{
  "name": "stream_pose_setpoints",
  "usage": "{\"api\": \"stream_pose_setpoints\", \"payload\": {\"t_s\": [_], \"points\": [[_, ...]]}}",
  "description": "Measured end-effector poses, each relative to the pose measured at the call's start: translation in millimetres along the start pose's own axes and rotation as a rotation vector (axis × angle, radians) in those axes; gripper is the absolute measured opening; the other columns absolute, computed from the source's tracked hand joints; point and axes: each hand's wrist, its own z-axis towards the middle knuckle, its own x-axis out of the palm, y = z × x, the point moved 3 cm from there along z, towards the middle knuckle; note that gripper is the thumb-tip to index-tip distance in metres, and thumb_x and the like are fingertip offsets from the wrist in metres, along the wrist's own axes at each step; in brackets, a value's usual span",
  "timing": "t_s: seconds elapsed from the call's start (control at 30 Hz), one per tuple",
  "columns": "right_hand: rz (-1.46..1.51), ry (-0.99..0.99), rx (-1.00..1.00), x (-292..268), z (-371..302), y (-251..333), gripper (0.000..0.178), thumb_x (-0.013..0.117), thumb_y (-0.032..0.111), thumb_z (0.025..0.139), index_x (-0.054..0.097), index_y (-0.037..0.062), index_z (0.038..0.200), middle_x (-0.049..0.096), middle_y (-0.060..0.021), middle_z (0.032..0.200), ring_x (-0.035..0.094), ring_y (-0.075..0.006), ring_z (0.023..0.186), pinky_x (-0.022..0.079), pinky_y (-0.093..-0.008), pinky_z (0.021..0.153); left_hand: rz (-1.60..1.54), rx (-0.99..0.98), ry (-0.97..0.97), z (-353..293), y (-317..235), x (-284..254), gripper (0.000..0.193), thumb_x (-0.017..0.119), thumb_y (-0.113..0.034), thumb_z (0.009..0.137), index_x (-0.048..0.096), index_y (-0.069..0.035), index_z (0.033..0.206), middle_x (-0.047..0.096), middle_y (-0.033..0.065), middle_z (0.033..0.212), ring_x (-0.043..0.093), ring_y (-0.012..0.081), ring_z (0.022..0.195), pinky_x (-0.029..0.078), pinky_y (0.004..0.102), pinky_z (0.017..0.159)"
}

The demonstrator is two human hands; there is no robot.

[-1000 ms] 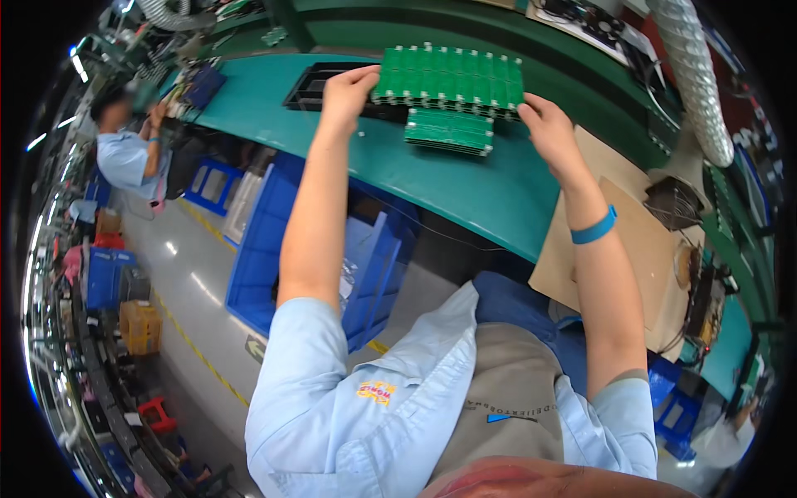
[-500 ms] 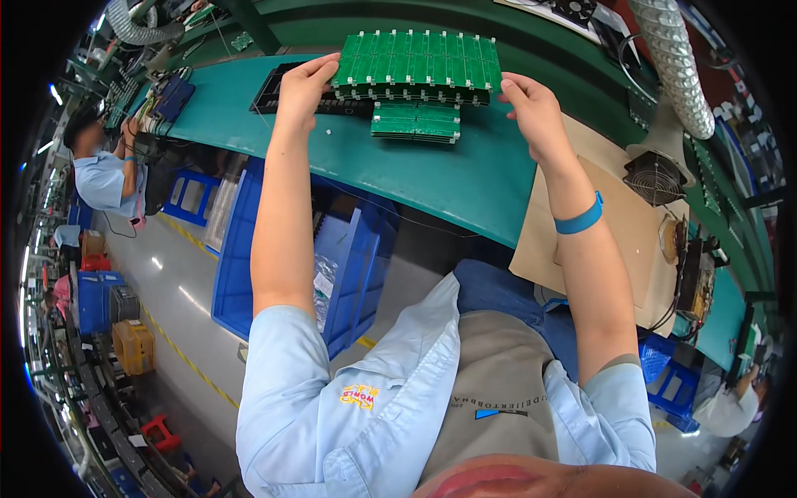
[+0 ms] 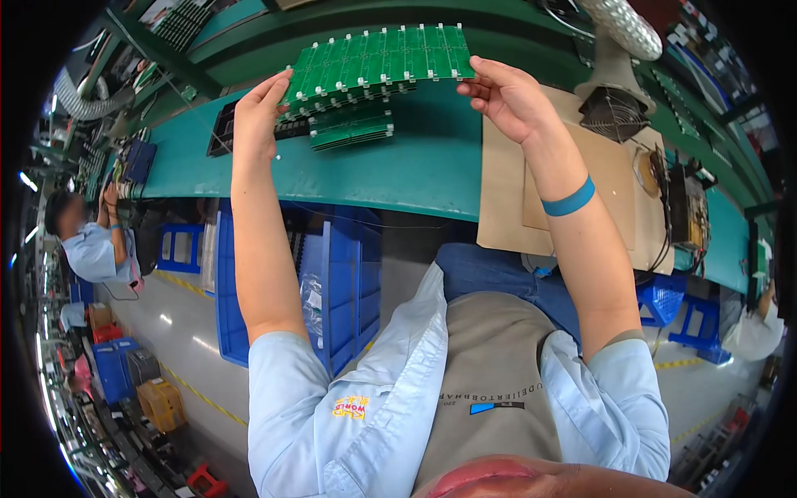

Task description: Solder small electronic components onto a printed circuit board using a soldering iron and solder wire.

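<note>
The left hand [image 3: 256, 116] and right hand [image 3: 516, 101] pinch a green panel [image 3: 375, 58] between fingers. Stacked boards [image 3: 353, 129] lie on the bench [image 3: 415, 170].

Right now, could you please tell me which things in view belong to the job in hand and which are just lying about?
Seemingly in the job:
Green panel, held between left hand and right hand
Stacked boards, seen just below it
Perhaps the black tray

Apparently just lying about:
Fan
Cardboard
Blue bin
</note>
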Motion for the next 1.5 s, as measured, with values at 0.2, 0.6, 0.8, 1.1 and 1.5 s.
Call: {"api": "stream_pose_setpoints", "payload": {"t_s": [0.2, 0.6, 0.8, 1.1, 1.5], "points": [[0.100, 0.039, 0.015, -20.1, -28.6, 12.0, 0.019, 0.069, 0.014, 0.098, 0.070, -0.0024, 0.107, 0.071, -0.0124, 0.093, 0.072, -0.0196, 0.084, 0.048, -0.0236, 0.062, 0.038, 0.011, 0.076, -9.3, -15.0, 25.8, 0.031, 0.066, -0.020, 0.101, 0.074, 0.000, 0.123, 0.074, 0.0036, 0.114, 0.062, 0.0099, 0.096, 0.045, 0.0230, 0.084], [0.266, 0.040, -0.040, -45.2, -75.1, 44.7, 0.019, 0.070, 0.016, 0.098, 0.071, -0.0028, 0.102, 0.072, -0.0123, 0.088, 0.072, -0.0195, 0.080, 0.048, -0.0222, 0.060, -0.044, 0.015, 0.214, -13.6, -38.3, 67.8, 0.030, 0.066, -0.021, 0.101, 0.075, -0.002, 0.122, 0.074, 0.0045, 0.116, 0.062, 0.0110, 0.100, 0.044, 0.0241, 0.087], [0.329, 0.041, -0.064, -56.8, -90.8, 50.7, 0.023, 0.070, 0.019, 0.099, 0.071, -0.0039, 0.104, 0.072, -0.0121, 0.088, 0.073, -0.0197, 0.081, 0.050, -0.0226, 0.061, -0.049, 0.032, 0.235, -21.3, -44.3, 85.8, 0.030, 0.067, -0.022, 0.101, 0.075, -0.001, 0.122, 0.074, 0.0050, 0.116, 0.061, 0.0121, 0.102, 0.044, 0.0256, 0.089], [0.328, 0.060, -0.092, -64.8, -106.1, 54.9, 0.027, 0.067, 0.023, 0.102, 0.071, -0.0039, 0.105, 0.073, -0.0120, 0.091, 0.070, -0.0166, 0.084, 0.048, -0.0219, 0.064, -0.009, 0.049, 0.238, -38.2, -56.0, 102.5, 0.029, 0.067, -0.021, 0.101, 0.076, -0.002, 0.120, 0.074, 0.0053, 0.115, 0.061, 0.0122, 0.101, 0.044, 0.0257, 0.089], [0.358, 0.061, -0.097, -71.7, -113.7, 57.5, 0.028, 0.066, 0.023, 0.103, 0.069, -0.0046, 0.107, 0.073, -0.0135, 0.098, 0.070, -0.0177, 0.087, 0.053, -0.0228, 0.069, -0.010, 0.043, 0.264, -42.1, -60.5, 112.2, 0.029, 0.067, -0.021, 0.101, 0.076, -0.001, 0.121, 0.075, 0.0052, 0.114, 0.061, 0.0118, 0.100, 0.044, 0.0256, 0.088]]}}
